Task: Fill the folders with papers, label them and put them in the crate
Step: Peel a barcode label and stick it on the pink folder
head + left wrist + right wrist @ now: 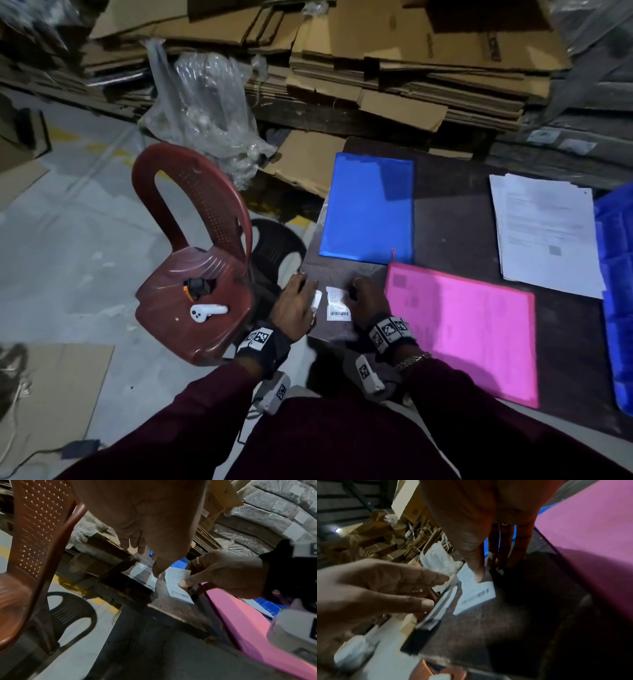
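Note:
A white barcode label [337, 305] lies on the dark table's [455, 219] near left corner. My right hand [368, 299] pinches its right edge, thumb [479, 577] pressing on top of the label [476, 596]. My left hand [299, 301] rests with straight fingers on a second white label strip [317, 301] at the table's edge. Right of my hands lies a pink zip folder [462, 329]. A blue folder [368, 209] lies farther back. A stack of papers [544, 236] sits beside a blue crate [616, 291] at the far right.
A red plastic chair [202, 260] stands left of the table, with a white device [207, 311] and a black-and-orange item [197, 287] on its seat. Flattened cardboard [394, 68] and a clear plastic bag [205, 102] are piled behind. A black chair [277, 243] sits below.

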The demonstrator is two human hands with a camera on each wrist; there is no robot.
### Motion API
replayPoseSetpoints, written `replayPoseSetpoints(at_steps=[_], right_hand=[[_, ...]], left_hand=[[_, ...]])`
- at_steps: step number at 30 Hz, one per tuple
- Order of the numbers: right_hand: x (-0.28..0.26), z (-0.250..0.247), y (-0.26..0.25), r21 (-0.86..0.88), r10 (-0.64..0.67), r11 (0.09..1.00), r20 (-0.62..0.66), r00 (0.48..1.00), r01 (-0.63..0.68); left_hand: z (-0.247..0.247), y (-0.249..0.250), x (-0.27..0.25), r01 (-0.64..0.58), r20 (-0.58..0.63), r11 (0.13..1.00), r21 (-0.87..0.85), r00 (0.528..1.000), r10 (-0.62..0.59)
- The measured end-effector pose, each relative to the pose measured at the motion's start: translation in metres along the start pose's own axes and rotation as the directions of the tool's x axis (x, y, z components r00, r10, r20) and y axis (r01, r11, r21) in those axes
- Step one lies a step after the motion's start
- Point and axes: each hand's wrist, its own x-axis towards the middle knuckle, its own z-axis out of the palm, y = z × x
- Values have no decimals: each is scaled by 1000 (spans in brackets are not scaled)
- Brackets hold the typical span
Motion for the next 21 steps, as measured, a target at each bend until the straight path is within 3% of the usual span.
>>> replayPoseSetpoints(at_steps=[3, 7, 10, 14, 18, 21], right_hand=[[0, -10, 2, 240, 87, 968, -30, 996, -77], [-2, -37, -1, 564, 63, 826, -87, 994, -3], [-3, -57, -3, 692, 44, 722, -76, 996, 21], [-7, -81, 5, 714, 21, 698, -94, 995, 53], [-15, -106, 15, 765, 58, 643, -44, 997, -4], [-24, -122, 25, 791, 70, 611, -30, 997, -19]], left_hand=[[-7, 4, 12, 89, -46, 990, -107, 994, -94], [-18, 16, 39, 261, 42, 914, -312, 965, -261], [-27, 35, 56, 274, 105, 816, -510, 961, -256], [-36, 55, 70, 214, 49, 726, -654, 969, -242], [-35, 76, 77, 275, 148, 614, -740, 957, -250], [-31, 95, 77, 296, 184, 578, -760, 952, -244]])
